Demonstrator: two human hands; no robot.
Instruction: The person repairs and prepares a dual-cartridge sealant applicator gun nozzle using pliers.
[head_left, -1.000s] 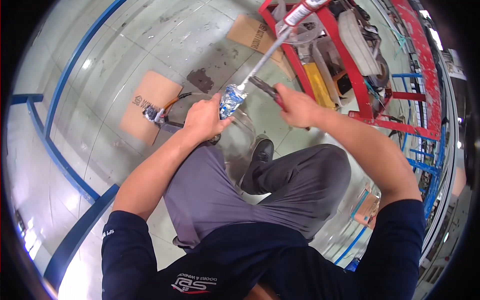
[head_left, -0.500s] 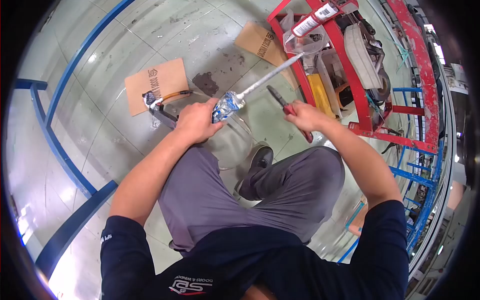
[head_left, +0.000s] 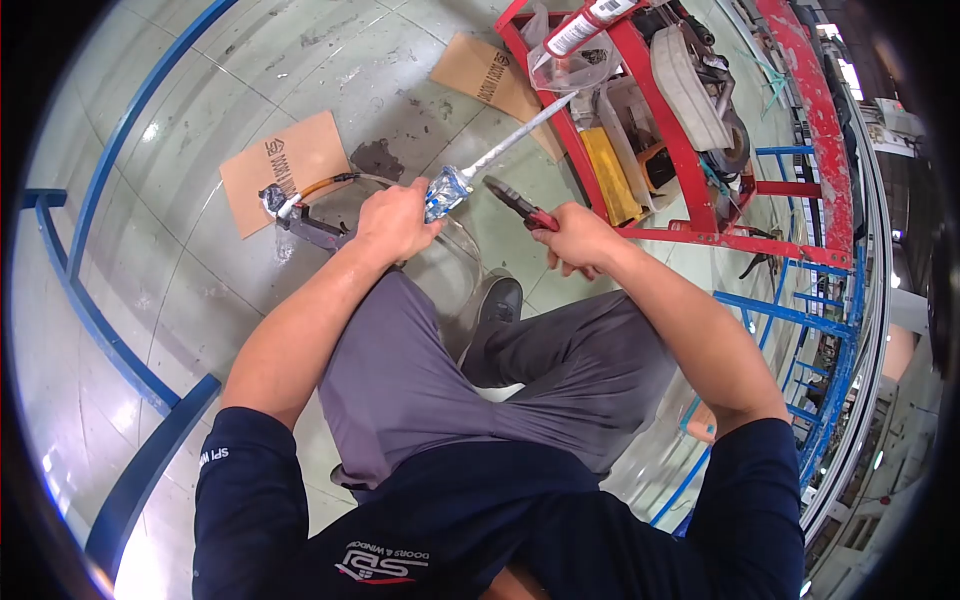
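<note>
My left hand (head_left: 395, 222) is closed around a crumpled silver-and-blue foil sealant pack (head_left: 445, 195). A long whitish nozzle (head_left: 522, 132) sticks out of the pack toward the upper right. In my right hand (head_left: 578, 240) is a pair of red-handled pliers (head_left: 515, 202). Their dark jaws point up and left, just right of the foil, with a small gap between. Left of my left hand lies a grey tool body (head_left: 318, 232), perhaps a sealant gun, with an orange-brown hose (head_left: 325, 182). How it joins what I hold is hidden.
Cardboard sheets lie on the tiled floor, one on the left (head_left: 285, 165) and one farther back (head_left: 480, 75). A red metal cart (head_left: 625, 70) holds a red sealant cartridge (head_left: 585, 28) and a yellow item (head_left: 608, 175). Blue metal rails (head_left: 120, 320) stand left.
My right hand has brought the pliers left, closer to the foil pack. My left hand keeps its grip. The whole view has shifted slightly, with the cart and cardboard appearing farther left and higher.
</note>
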